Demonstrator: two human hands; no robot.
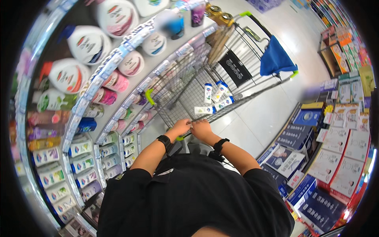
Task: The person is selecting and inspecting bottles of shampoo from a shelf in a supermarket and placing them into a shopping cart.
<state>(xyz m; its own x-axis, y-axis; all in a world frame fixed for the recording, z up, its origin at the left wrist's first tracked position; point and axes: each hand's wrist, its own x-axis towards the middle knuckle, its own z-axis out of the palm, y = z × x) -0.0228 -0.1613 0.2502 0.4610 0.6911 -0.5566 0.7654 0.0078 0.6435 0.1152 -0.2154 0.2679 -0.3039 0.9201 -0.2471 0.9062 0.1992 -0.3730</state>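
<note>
A wire shopping cart (189, 89) stands before me, with its front corner nearest to my body. Both hands meet at its rim near the green corner piece: my left hand (181, 127) is curled there, and my right hand (202, 129) closes over the rim just beside it. The fingertips under the palms are partly hidden. Inside the basket, several white bottles with blue caps lie close to the hands, among them one lying flat (204, 110) and another (208, 93) farther in. A blue cloth bag (275, 57) hangs at the cart's handle end.
On the left, curved-looking shelves (102, 63) hold pump bottles, jars and rows of white bottles (83, 148). To the right stand stacks of boxed goods (328, 166). Tiled floor (251, 118) shows between the cart and the boxes. A wooden display case (328, 59) stands farther off.
</note>
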